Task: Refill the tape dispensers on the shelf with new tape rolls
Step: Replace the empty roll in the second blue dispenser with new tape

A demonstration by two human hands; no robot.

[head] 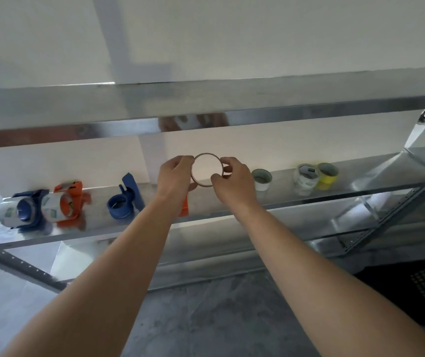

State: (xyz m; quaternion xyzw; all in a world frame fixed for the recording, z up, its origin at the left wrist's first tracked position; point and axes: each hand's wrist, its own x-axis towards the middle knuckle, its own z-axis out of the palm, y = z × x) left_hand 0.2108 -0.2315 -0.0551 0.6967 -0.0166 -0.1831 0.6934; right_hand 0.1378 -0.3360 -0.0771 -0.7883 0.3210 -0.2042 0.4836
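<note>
nearest me, my left forearm [118, 253] and right forearm [296, 246] run up from the bottom corners and meet at the middle of the shelf [278, 194]. my left hand [174, 176] pinches the left rim of the empty cardboard core [196, 181], thumb under, fingers curled over. my right hand [232, 180] pinches the right rim the same way. i judge 2 light grips suit it, since so thin a ring would buckle under 1 squeeze.

the core hangs just above the shelf, on edge, its open face toward me and its axis running near to far.

behind my left wrist sits the orange dispenser [183, 204], mostly hidden. it is likely the one to refill. further left are the empty blue dispenser [122, 202], the loaded orange dispenser [64, 203] and the loaded blue dispenser [22, 211]. to the right wait 3 fresh rolls within reach: white roll [261, 179], clear roll [305, 179], yellow roll [327, 176].
</note>
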